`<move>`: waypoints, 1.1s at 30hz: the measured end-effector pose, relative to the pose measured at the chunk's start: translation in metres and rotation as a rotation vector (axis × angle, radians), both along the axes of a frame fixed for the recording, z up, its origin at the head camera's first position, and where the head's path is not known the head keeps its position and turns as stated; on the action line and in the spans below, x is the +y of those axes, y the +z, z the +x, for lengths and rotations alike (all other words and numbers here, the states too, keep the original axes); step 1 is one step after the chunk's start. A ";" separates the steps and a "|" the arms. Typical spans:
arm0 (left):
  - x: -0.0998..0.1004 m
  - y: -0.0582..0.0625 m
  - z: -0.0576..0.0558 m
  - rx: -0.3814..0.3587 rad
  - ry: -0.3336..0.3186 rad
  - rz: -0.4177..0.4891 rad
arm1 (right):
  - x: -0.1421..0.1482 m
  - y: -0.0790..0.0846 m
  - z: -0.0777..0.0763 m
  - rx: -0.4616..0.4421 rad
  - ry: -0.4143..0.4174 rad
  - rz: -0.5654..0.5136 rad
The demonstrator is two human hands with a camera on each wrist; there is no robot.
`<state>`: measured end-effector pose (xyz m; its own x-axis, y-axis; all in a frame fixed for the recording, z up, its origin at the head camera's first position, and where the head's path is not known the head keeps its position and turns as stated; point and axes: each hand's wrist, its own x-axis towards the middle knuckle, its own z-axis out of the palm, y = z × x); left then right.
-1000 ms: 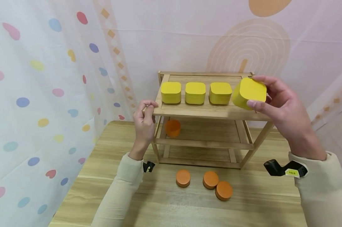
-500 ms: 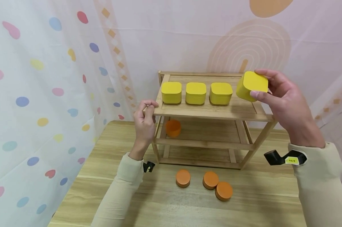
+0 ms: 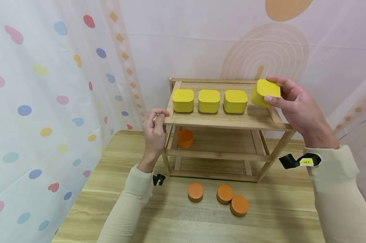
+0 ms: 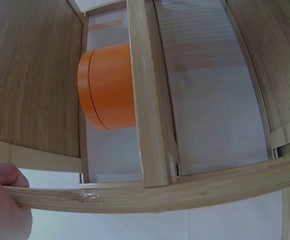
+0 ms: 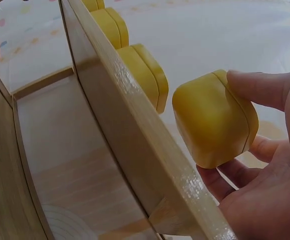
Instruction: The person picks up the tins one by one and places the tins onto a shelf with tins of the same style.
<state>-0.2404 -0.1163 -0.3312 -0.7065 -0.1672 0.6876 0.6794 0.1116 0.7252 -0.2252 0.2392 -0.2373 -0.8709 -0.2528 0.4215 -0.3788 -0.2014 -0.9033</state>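
Observation:
My right hand [image 3: 301,104] holds a yellow box with rounded corners [image 3: 265,92], thumb on the near side and fingers behind. The box hangs slightly tilted over the right end of the wooden rack's top shelf [image 3: 225,124]. In the right wrist view a lid seam runs round this yellow box [image 5: 214,120], held above the shelf edge. Three matching yellow boxes [image 3: 208,101] stand in a row to its left. My left hand [image 3: 155,130] grips the top shelf's front left corner, its fingers curled over the edge.
An orange round tin [image 3: 185,138] stands on the middle shelf at the left. Three more orange round tins [image 3: 195,192] stand on the wooden table [image 3: 110,202] before the rack, two of them close together. A patterned curtain [image 3: 201,50] hangs behind.
My right hand first lifted the yellow box up from the shelf's front edge, then moved it slightly left and down. My left hand has stayed at the shelf corner.

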 end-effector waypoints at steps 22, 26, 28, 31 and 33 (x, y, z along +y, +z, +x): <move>-0.001 0.001 0.000 0.003 -0.013 0.011 | 0.003 0.002 -0.006 -0.105 -0.152 0.380; -0.001 0.003 0.000 0.016 -0.011 0.012 | 0.002 0.003 -0.007 -0.104 -0.143 0.429; -0.001 0.003 0.000 0.017 -0.011 0.010 | 0.002 0.004 -0.007 -0.107 -0.132 0.433; -0.002 0.004 0.002 0.011 -0.009 0.012 | 0.002 0.004 -0.007 -0.110 -0.122 0.448; -0.002 0.003 0.003 0.008 -0.010 0.013 | 0.002 0.004 -0.007 -0.113 -0.108 0.448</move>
<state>-0.2377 -0.1181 -0.3278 -0.7029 -0.1692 0.6909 0.6861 0.0950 0.7213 -0.2323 0.2410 -0.2332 -0.9364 -0.2936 0.1925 -0.2702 0.2527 -0.9290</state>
